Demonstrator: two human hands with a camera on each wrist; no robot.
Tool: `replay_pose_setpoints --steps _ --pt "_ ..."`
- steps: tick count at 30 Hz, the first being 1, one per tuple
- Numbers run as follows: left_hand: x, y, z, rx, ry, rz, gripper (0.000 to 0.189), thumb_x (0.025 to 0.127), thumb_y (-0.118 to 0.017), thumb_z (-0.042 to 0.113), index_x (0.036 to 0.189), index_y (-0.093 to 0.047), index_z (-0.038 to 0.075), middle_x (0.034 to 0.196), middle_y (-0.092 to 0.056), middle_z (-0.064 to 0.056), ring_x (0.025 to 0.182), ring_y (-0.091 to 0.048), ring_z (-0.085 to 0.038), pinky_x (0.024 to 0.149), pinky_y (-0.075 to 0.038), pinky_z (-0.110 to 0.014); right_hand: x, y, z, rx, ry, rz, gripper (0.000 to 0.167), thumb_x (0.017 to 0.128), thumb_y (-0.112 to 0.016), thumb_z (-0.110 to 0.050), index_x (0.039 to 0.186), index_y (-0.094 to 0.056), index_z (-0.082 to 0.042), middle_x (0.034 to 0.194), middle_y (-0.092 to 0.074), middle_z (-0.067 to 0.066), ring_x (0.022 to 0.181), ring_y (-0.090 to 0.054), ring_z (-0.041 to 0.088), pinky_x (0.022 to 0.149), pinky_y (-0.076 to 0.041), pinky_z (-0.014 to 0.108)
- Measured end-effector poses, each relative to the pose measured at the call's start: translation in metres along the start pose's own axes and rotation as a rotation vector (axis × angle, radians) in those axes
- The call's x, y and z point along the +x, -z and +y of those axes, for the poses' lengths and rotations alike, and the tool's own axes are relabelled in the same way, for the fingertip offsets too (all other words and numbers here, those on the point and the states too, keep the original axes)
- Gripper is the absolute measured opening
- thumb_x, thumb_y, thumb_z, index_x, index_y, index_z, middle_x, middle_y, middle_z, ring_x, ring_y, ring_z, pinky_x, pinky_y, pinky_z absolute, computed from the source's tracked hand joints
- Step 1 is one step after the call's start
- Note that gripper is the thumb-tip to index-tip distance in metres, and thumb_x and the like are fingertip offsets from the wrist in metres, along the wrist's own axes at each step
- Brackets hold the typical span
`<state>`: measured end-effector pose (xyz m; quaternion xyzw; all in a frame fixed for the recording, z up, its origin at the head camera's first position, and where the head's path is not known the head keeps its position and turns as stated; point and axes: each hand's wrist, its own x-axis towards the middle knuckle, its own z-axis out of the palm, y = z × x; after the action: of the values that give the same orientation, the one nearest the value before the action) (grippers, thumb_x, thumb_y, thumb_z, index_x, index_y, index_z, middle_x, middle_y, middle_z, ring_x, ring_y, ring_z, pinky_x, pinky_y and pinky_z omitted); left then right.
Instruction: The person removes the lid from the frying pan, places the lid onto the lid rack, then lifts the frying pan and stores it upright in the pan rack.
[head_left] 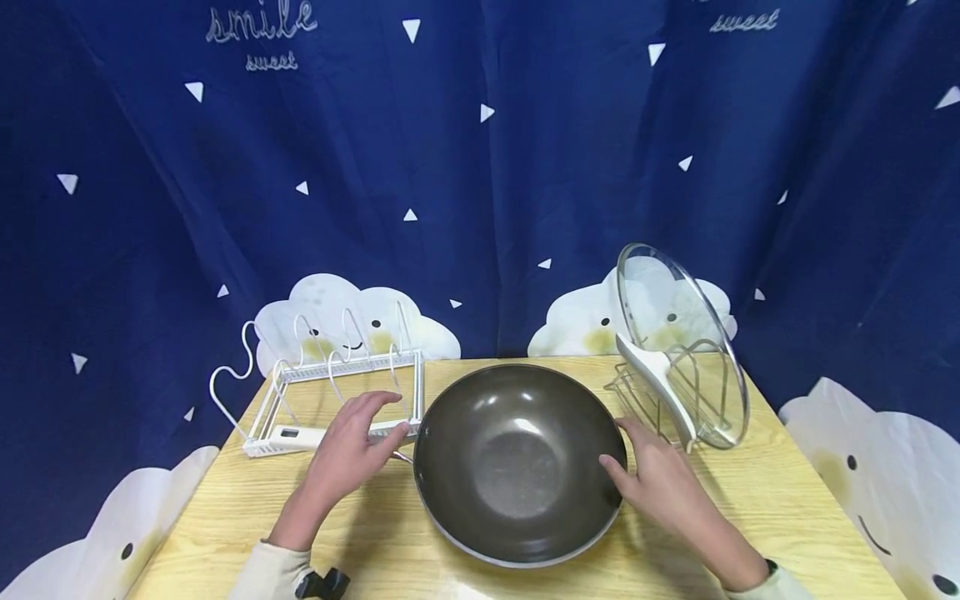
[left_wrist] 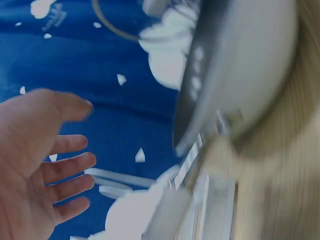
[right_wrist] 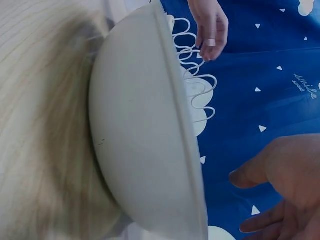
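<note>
A wok (head_left: 525, 462) with a dark inside and pale outside sits on the wooden table. Its white handle (head_left: 296, 438) points left and overlaps the front of a white wire rack (head_left: 417, 379) in the head view. My left hand (head_left: 348, 454) hovers over the handle, fingers spread; the left wrist view has its fingers (left_wrist: 70, 162) apart from handle and wok. Beside the wok's right rim is my right hand (head_left: 663, 475). In the right wrist view a gap shows between its thumb and the pale wok wall (right_wrist: 142, 125). Neither hand holds anything.
A glass lid with a white handle (head_left: 660, 383) leans upright in a metal wire stand (head_left: 637, 404) at the right back, close to my right hand. Behind the table (head_left: 757, 508) hangs a blue curtain (head_left: 495, 183) with white clouds and triangles.
</note>
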<state>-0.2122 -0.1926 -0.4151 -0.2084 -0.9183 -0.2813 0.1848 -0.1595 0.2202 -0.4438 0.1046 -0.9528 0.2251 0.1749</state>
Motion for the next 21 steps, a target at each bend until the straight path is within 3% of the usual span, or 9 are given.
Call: replay_pose_setpoints --steps 5,8,11,17,21 --pt "-0.011 0.002 -0.024 0.161 -0.076 -0.028 0.048 0.087 -0.078 0.029 0.125 -0.067 0.003 0.128 -0.065 -0.015 0.124 -0.057 -0.038 0.105 -0.043 -0.057 -0.003 -0.004 0.003 0.020 -0.028 -0.038 0.066 0.091 -0.076 -0.023 0.140 -0.048 0.011 0.142 -0.051 0.035 0.122 -0.056 0.054 0.099 -0.047 0.064" --pt "-0.016 0.004 -0.037 0.207 -0.129 -0.070 0.052 0.085 -0.079 0.032 0.126 -0.067 0.002 0.129 -0.065 -0.014 0.128 -0.055 -0.040 0.109 -0.038 -0.061 -0.005 -0.007 0.004 0.036 -0.064 -0.063 0.072 0.092 -0.075 -0.025 0.144 -0.043 0.013 0.145 -0.047 0.036 0.125 -0.053 0.055 0.101 -0.044 0.065" --pt "-0.019 0.007 -0.047 0.237 -0.143 -0.105 0.053 0.087 -0.078 0.036 0.127 -0.067 0.003 0.129 -0.065 -0.013 0.129 -0.054 -0.040 0.113 -0.034 -0.061 -0.006 -0.010 0.005 0.047 -0.094 -0.077 0.074 0.093 -0.074 -0.027 0.146 -0.040 0.012 0.148 -0.044 0.036 0.128 -0.051 0.055 0.102 -0.043 0.066" --pt "-0.023 0.011 -0.057 0.244 -0.111 -0.155 0.046 0.089 -0.076 0.037 0.122 -0.070 0.006 0.119 -0.071 -0.010 0.114 -0.066 -0.035 0.100 -0.049 -0.053 -0.009 -0.015 0.010 0.090 -0.144 -0.120 0.080 0.094 -0.072 -0.029 0.152 -0.033 0.009 0.152 -0.040 0.035 0.133 -0.046 0.054 0.103 -0.041 0.068" --pt "-0.022 0.013 -0.061 0.236 -0.124 -0.165 0.033 0.091 -0.076 0.032 0.114 -0.073 0.008 0.110 -0.075 -0.007 0.103 -0.070 -0.032 0.091 -0.054 -0.050 -0.012 -0.016 0.013 0.153 -0.209 -0.190 0.086 0.096 -0.070 -0.035 0.156 -0.024 0.007 0.148 -0.043 0.037 0.122 -0.059 0.048 0.096 -0.046 0.066"
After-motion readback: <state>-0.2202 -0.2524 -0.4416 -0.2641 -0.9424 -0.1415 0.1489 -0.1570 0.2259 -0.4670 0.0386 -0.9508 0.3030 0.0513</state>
